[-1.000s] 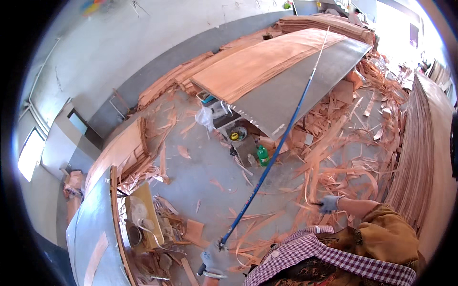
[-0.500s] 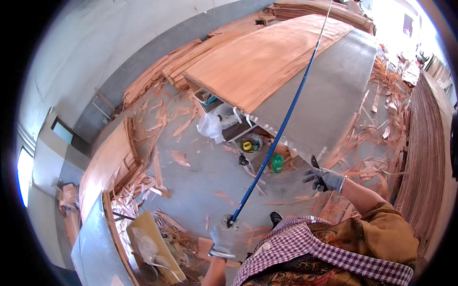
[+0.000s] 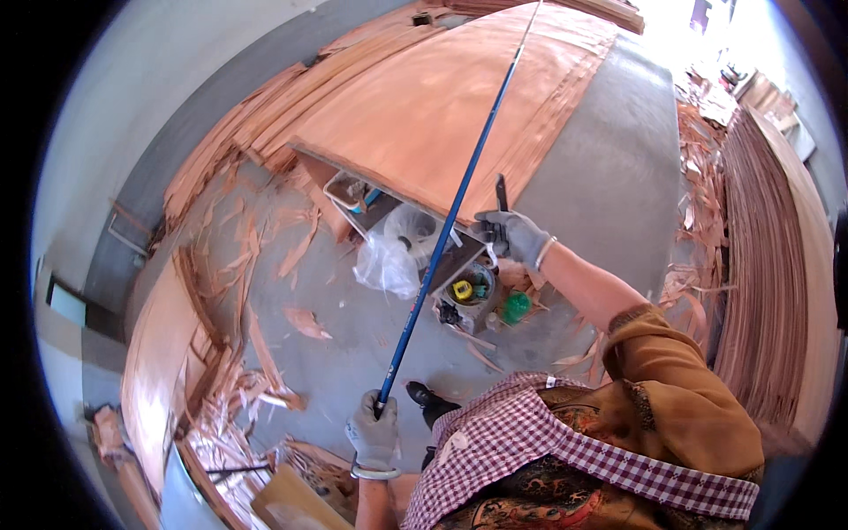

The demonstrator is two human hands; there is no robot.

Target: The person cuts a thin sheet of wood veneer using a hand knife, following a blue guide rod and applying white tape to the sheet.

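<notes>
Left hand [image 3: 374, 430] wrapping fingers round 1 blue pole [image 3: 455, 206], spanning over veneer sheets [image 3: 406, 132]; right hand [image 3: 521, 238] curling fingers round dark tool [image 3: 502, 193]. Seemingly positioning pole; next move probably calling for steady far end.

one pole [image 3: 458, 203], one green bottle [image 3: 515, 307]

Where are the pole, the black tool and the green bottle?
Pole [image 3: 455, 208]: head view, on the middle of its blue shaft.
Black tool [image 3: 502, 193]: head view, on its exposed upper end.
Green bottle [image 3: 516, 306]: head view, on the middle of its visible green body.
</notes>
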